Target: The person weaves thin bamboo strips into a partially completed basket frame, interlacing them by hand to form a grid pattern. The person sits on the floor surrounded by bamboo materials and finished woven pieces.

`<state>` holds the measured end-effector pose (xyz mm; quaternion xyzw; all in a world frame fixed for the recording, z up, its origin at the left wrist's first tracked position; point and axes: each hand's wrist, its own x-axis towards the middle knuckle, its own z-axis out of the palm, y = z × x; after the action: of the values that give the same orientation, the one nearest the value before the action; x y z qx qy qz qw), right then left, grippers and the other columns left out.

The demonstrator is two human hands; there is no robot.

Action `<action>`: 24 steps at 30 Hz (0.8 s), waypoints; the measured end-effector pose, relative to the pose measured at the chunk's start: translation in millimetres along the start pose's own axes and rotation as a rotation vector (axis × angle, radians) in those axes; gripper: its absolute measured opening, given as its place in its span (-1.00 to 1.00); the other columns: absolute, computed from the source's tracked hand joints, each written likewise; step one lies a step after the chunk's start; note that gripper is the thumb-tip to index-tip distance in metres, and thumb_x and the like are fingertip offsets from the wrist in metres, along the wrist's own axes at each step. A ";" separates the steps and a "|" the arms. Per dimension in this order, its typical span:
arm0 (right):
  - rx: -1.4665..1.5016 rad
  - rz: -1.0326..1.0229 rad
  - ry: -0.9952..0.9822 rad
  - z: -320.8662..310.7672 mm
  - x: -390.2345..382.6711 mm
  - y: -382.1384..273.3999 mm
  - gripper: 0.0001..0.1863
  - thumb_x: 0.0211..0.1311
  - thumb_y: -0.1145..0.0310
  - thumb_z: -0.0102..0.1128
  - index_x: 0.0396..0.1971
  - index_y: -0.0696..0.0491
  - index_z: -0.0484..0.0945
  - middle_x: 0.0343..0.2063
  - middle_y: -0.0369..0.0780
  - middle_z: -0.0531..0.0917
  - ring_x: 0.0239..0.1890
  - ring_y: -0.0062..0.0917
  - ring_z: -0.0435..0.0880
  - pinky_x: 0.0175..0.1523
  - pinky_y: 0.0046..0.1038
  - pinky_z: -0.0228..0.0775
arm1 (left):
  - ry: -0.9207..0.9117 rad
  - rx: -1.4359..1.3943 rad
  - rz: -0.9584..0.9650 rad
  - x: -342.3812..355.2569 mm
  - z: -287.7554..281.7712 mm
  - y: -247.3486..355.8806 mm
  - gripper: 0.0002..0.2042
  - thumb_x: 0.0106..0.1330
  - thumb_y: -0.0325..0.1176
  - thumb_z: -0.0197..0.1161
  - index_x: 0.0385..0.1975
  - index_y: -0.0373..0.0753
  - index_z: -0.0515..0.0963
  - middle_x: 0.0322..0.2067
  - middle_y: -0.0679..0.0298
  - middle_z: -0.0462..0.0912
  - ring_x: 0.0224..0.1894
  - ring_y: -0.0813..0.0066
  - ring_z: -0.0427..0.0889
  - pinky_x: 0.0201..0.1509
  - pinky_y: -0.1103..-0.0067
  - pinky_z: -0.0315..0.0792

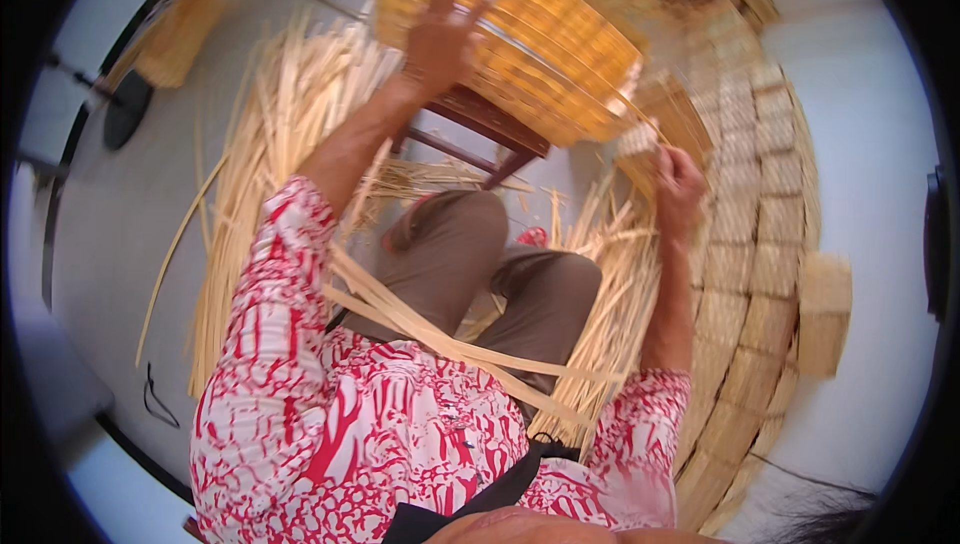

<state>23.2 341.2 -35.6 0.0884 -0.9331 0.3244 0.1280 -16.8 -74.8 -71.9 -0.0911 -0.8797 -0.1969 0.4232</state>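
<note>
A yellow woven basket (pixel 540 54) lies on a dark brown wooden stool (pixel 470 124) in front of my knees. My left hand (pixel 442 42) presses against the side of the basket, its fingers stretched out and slightly blurred. At the right end of the basket, my right hand (pixel 680 184) is closed in a pinch on a thin bamboo strip (pixel 640 116) that runs along the weave. A few loose pale strips (pixel 430 329) lie across my lap.
Large bundles of bamboo strips (pixel 280 134) lie on the floor to the left, with another bundle (pixel 610 294) to the right. Stacked woven boxes (pixel 730 264) line the right side. A round black stand base (pixel 128 112) and a yellowish woven piece (pixel 180 34) are at the far left.
</note>
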 end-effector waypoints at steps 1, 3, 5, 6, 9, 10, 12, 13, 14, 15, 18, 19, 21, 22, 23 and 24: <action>0.365 0.189 -0.010 11.4 -4.7 2.7 -0.59 0.37 0.24 0.36 0.16 0.00 0.60 -0.09 -0.26 0.72 -0.11 -0.52 0.68 -0.08 -0.33 0.54 | 0.044 0.024 0.045 3.3 -0.6 -3.4 -0.30 0.13 -0.49 0.41 0.35 0.09 0.43 0.30 0.20 0.40 0.10 0.21 0.56 0.11 0.35 0.53; 1.030 0.367 0.014 34.4 -5.7 9.5 -0.63 0.42 0.25 0.32 0.16 0.00 0.61 -0.07 -0.32 0.72 -0.08 -0.60 0.67 -0.07 -0.41 0.54 | 0.020 0.006 0.056 3.7 -7.2 1.9 -0.30 0.12 -0.47 0.44 0.34 0.11 0.46 0.30 0.29 0.39 -0.01 0.27 0.55 0.10 0.41 0.54; 1.401 0.352 0.061 53.4 4.4 7.7 -0.66 0.45 0.29 0.29 0.15 -0.01 0.62 -0.07 -0.34 0.72 -0.07 -0.62 0.66 -0.03 -0.44 0.52 | 0.023 -0.007 0.072 0.8 -10.3 -0.1 -0.30 0.13 -0.47 0.43 0.33 0.17 0.46 0.27 0.30 0.40 -0.04 0.28 0.56 0.03 0.40 0.58; 1.486 0.345 0.089 62.8 8.8 1.6 -0.67 0.44 0.30 0.29 0.15 -0.01 0.62 -0.06 -0.34 0.72 -0.06 -0.61 0.66 -0.01 -0.45 0.51 | 0.018 -0.001 0.079 0.0 -14.5 -1.0 -0.30 0.13 -0.47 0.43 0.33 0.20 0.46 0.25 0.30 0.40 -0.05 0.28 0.56 -0.01 0.39 0.60; 1.499 0.243 0.142 75.9 8.9 -4.7 -0.68 0.43 0.31 0.30 0.13 -0.01 0.63 -0.06 -0.35 0.71 -0.05 -0.61 0.65 0.02 -0.47 0.47 | 0.024 -0.030 0.085 2.1 -16.1 3.7 -0.29 0.11 -0.49 0.45 0.33 0.15 0.48 0.25 0.31 0.41 -0.11 0.32 0.53 0.00 0.45 0.57; 1.466 0.196 0.151 80.3 9.0 -6.3 -0.68 0.43 0.30 0.30 0.12 -0.02 0.63 -0.06 -0.35 0.71 -0.04 -0.61 0.65 0.03 -0.47 0.46 | 0.028 -0.026 0.098 2.4 -15.6 4.7 -0.29 0.11 -0.50 0.45 0.33 0.13 0.49 0.26 0.31 0.41 -0.13 0.32 0.51 0.02 0.47 0.55; 1.521 0.179 0.161 88.6 10.6 -1.9 -0.73 0.44 0.32 0.29 0.07 -0.01 0.64 -0.07 -0.32 0.71 -0.02 -0.51 0.66 0.09 -0.36 0.51 | 0.023 -0.049 0.070 3.0 -16.7 7.7 -0.29 0.10 -0.53 0.44 0.33 0.12 0.49 0.24 0.30 0.43 -0.12 0.33 0.51 0.02 0.47 0.55; 1.539 0.186 0.161 90.5 9.6 -0.5 -0.75 0.44 0.33 0.29 0.05 -0.01 0.65 -0.07 -0.31 0.71 -0.01 -0.48 0.66 0.11 -0.33 0.52 | 0.025 -0.059 0.055 2.6 -16.5 9.6 -0.29 0.10 -0.54 0.44 0.33 0.12 0.50 0.23 0.30 0.43 -0.12 0.33 0.51 0.02 0.48 0.55; 1.556 0.193 0.159 91.2 8.6 0.9 -0.76 0.44 0.33 0.29 0.04 0.00 0.65 -0.07 -0.30 0.71 0.00 -0.46 0.66 0.13 -0.29 0.54 | 0.038 -0.093 0.055 0.8 -13.7 11.7 -0.30 0.10 -0.54 0.43 0.32 0.13 0.50 0.23 0.29 0.43 -0.11 0.32 0.53 0.01 0.46 0.56; 1.584 0.148 0.154 91.5 10.4 5.7 -0.80 0.44 0.36 0.27 0.00 0.01 0.65 -0.10 -0.25 0.71 0.03 -0.37 0.67 0.19 -0.16 0.57 | 0.053 -0.117 0.057 -0.5 -12.8 11.8 -0.30 0.10 -0.53 0.42 0.31 0.15 0.51 0.22 0.28 0.43 -0.11 0.32 0.54 0.00 0.45 0.58; 1.624 0.160 0.190 87.7 6.5 -0.8 -0.83 0.46 0.37 0.24 -0.04 0.03 0.66 -0.11 -0.22 0.72 0.02 -0.36 0.68 0.25 -0.11 0.57 | 0.092 -0.149 0.033 3.7 -16.2 13.1 -0.32 0.09 -0.56 0.39 0.27 0.15 0.54 0.20 0.25 0.44 -0.08 0.28 0.56 0.00 0.43 0.59; 1.604 0.151 0.188 84.7 5.5 0.8 -0.84 0.47 0.36 0.22 -0.06 0.05 0.66 -0.11 -0.19 0.72 0.03 -0.34 0.69 0.27 -0.09 0.57 | 0.107 -0.160 0.014 3.7 -14.6 15.9 -0.33 0.08 -0.58 0.37 0.26 0.14 0.55 0.19 0.23 0.45 -0.08 0.27 0.56 0.00 0.43 0.59; 1.565 0.147 0.184 81.6 7.0 1.2 -0.83 0.48 0.34 0.20 -0.09 0.08 0.66 -0.11 -0.16 0.73 0.03 -0.31 0.70 0.28 -0.08 0.57 | 0.119 -0.130 0.017 4.0 -12.1 15.7 -0.34 0.07 -0.59 0.41 0.24 0.10 0.57 0.19 0.25 0.45 -0.09 0.30 0.54 0.00 0.45 0.57; 1.537 0.160 0.188 78.8 5.4 2.9 -0.82 0.49 0.33 0.20 -0.10 0.10 0.66 -0.11 -0.14 0.73 0.03 -0.31 0.70 0.28 -0.08 0.58 | 0.120 -0.125 0.012 2.1 -11.2 16.6 -0.34 0.06 -0.60 0.42 0.23 0.08 0.57 0.19 0.26 0.46 -0.10 0.32 0.53 0.00 0.46 0.56; 1.509 0.173 0.193 79.4 6.4 3.9 -0.81 0.49 0.32 0.19 -0.11 0.11 0.66 -0.11 -0.13 0.73 0.03 -0.30 0.71 0.27 -0.08 0.59 | 0.120 -0.112 0.003 1.5 -12.6 14.3 -0.35 0.05 -0.60 0.43 0.22 0.08 0.58 0.18 0.25 0.46 -0.10 0.31 0.53 0.00 0.46 0.57; 1.522 0.182 0.175 77.3 7.2 6.1 -0.80 0.49 0.32 0.19 -0.11 0.12 0.66 -0.11 -0.12 0.73 0.04 -0.30 0.71 0.26 -0.09 0.60 | 0.119 -0.112 -0.002 3.3 -13.9 16.3 -0.35 0.05 -0.60 0.43 0.21 0.08 0.58 0.17 0.25 0.47 -0.09 0.30 0.54 -0.01 0.46 0.57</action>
<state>0.8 296.9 -95.5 0.0491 -0.4429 0.8918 0.0782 -3.8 -65.9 -57.1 -0.1019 -0.8407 -0.2514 0.4687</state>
